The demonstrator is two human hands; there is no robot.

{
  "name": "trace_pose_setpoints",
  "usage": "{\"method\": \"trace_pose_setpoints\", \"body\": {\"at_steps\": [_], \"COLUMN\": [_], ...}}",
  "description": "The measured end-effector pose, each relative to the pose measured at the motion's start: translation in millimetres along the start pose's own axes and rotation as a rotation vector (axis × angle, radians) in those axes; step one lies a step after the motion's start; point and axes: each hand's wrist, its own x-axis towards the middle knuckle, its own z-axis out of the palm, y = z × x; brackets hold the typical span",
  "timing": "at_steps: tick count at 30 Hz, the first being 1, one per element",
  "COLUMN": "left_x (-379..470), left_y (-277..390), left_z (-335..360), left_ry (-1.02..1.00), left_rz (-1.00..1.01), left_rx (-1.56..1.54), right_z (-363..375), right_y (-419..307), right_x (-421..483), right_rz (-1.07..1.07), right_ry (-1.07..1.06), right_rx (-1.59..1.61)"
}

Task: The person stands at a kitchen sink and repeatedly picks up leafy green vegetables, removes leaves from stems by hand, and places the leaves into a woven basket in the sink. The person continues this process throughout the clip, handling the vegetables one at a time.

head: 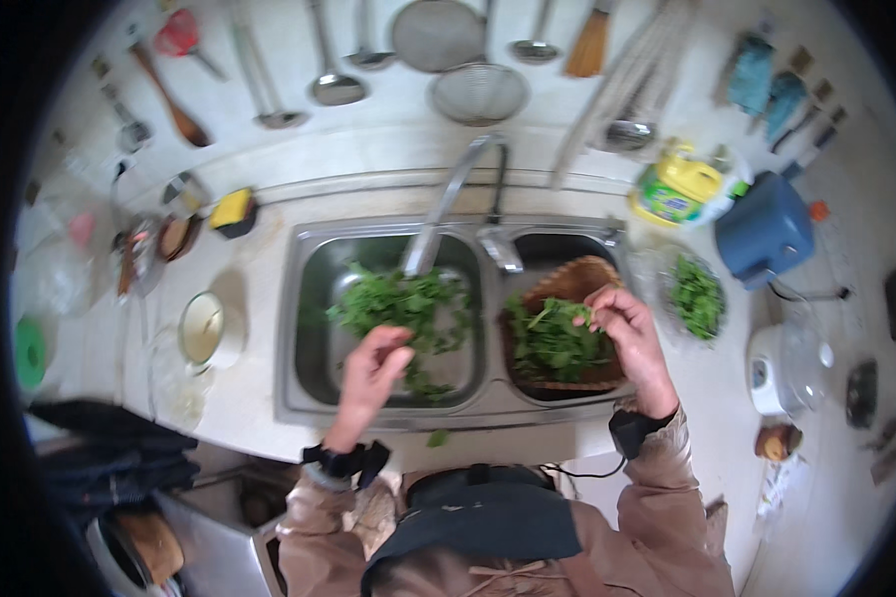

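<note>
Over the right basin, my right hand (621, 322) pinches a small leafy green sprig (560, 310) between thumb and fingers. Beneath it a brown woven basket (579, 274) sits in that basin with leafy greens (560, 351) inside. My left hand (377, 366) is above the left basin's near part, fingers curled and thumb near the fingertips; whether it holds anything is unclear. More leafy greens (388, 298) lie in the left steel basin (310, 336), below the chrome faucet (448, 198).
A bowl of greens (696, 298) and a yellow detergent bottle (676, 183) stand at right, near a blue appliance (767, 227). At left are a cup (203, 328) and a yellow sponge (231, 209). Ladles and strainers (479, 95) hang behind. A loose leaf (437, 438) lies on the front edge.
</note>
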Motion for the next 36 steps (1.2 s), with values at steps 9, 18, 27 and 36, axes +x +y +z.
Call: {"method": "trace_pose_setpoints", "body": {"at_steps": [9,18,27,36], "left_x": [9.1,27.6,62.3,72.9], "left_y": [-55.8,-123.7,-175.0,-245.7], "left_z": [-25.0,-50.9,-67.3,-10.6], "left_ry": [-0.069,-0.161,-0.332,-1.067], "left_rz": [-0.203,-0.168,-0.064,0.152], "left_rx": [0.210,0.515,0.809,0.873], "right_z": [-239.5,-267.6,-154.1,-59.7], "right_y": [5.4,47.1,55.5,74.7], "right_x": [-30.4,-55.0,-32.4,-20.9], "right_rz": [-0.093,0.059,0.019,0.117], "right_ry": [0.587,0.888,0.524,0.225], "right_rx": [-1.110,-1.094,-0.810,-0.723]}}
